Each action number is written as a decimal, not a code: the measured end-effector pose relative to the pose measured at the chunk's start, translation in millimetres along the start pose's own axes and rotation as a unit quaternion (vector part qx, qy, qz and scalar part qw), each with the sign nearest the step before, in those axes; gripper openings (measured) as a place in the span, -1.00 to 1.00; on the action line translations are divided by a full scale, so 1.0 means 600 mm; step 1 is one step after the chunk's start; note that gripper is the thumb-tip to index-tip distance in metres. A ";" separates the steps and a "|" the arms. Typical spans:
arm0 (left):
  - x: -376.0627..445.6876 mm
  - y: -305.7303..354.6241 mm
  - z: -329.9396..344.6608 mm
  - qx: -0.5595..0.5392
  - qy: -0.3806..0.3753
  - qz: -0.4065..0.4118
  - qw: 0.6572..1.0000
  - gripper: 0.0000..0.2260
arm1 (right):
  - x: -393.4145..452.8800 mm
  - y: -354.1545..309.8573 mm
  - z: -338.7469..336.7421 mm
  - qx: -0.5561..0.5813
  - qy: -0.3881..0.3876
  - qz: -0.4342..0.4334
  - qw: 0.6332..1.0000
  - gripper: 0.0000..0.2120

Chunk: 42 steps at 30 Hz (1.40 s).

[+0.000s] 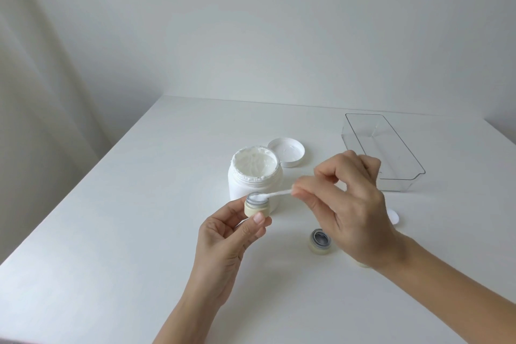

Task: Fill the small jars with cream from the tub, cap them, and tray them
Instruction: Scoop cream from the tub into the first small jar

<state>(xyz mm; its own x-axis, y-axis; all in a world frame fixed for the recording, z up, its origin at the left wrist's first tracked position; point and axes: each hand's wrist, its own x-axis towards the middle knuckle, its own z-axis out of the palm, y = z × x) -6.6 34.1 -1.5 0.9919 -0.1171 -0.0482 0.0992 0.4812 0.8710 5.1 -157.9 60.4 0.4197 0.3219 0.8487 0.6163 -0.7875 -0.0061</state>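
My left hand (pixel 223 240) pinches a small cream-coloured jar (pixel 257 207) in front of the open white tub (pixel 255 176), which holds white cream. My right hand (pixel 351 204) pinches a small white spatula (pixel 279 193) whose tip rests in the cream at the held jar's mouth. A second small jar (pixel 321 240) stands open on the table just left of my right wrist. The clear plastic tray (pixel 382 148) lies at the back right with nothing in it.
The tub's white lid (pixel 287 151) lies upside down behind the tub. A small white cap (pixel 393 215) peeks out behind my right hand. Something pale cream is partly hidden under my right wrist (pixel 363 265). The white table (pixel 111 232) meets a wall at its far edge.
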 end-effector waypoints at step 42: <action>-0.002 0.003 0.008 -0.012 0.000 -0.004 1.000 -0.73 | 0.128 0.043 0.110 0.053 -0.372 0.234 0.897 -0.71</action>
<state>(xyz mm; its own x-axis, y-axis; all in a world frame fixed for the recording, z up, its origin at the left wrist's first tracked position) -8.1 31.0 2.5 0.9911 -0.1206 -0.0562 0.1096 0.5002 0.8590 97.2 -118.9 90.2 0.9529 0.2619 0.1530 0.3002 -0.8863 -0.3526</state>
